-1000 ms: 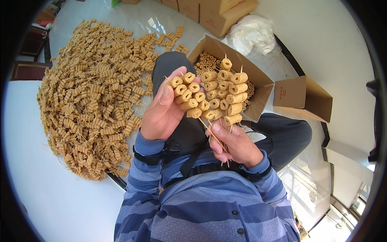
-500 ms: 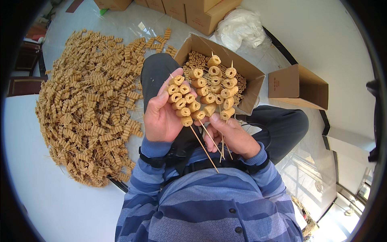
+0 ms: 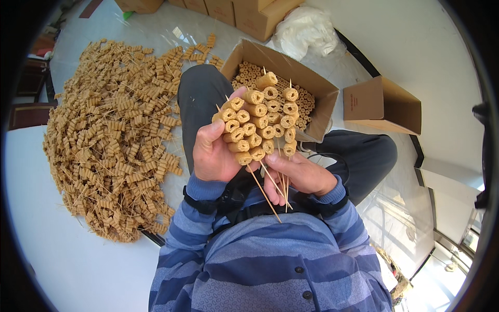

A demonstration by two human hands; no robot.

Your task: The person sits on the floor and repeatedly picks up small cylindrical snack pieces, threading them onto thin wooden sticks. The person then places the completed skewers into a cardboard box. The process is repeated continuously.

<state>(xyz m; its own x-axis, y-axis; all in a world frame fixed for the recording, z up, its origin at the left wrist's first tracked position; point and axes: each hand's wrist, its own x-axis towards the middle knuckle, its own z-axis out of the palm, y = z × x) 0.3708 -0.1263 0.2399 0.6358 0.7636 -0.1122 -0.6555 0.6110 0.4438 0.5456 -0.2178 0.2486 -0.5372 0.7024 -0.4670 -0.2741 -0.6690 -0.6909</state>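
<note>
Several wooden skewers threaded with short, hollow, golden-brown rolls [image 3: 255,110] are fanned side by side between my hands. My left hand [image 3: 212,156] is closed round the left side of the bunch, its thumb lying along the leftmost rolls. At the lower right, my right hand [image 3: 306,178] grips the bunch near the lowest rolls, thumb on top. Bare skewer ends [image 3: 265,192] stick out below towards my belly. Pointed tips show above the top rolls. Just beyond my hands, an open cardboard box [image 3: 317,78] holds many more such rolls, packed with their round ends up.
A big heap of skewered rolls [image 3: 112,140] spreads over the floor at my left. At the right stands another open cardboard box [image 3: 364,101]. Closed cartons [image 3: 221,13] and crumpled clear plastic [image 3: 305,32] lie at the back. My bent knees flank the near box.
The skewers have drawn closer together into a tighter bunch. My right hand and its skewers have shifted slightly left, and my left hand has moved a little right.
</note>
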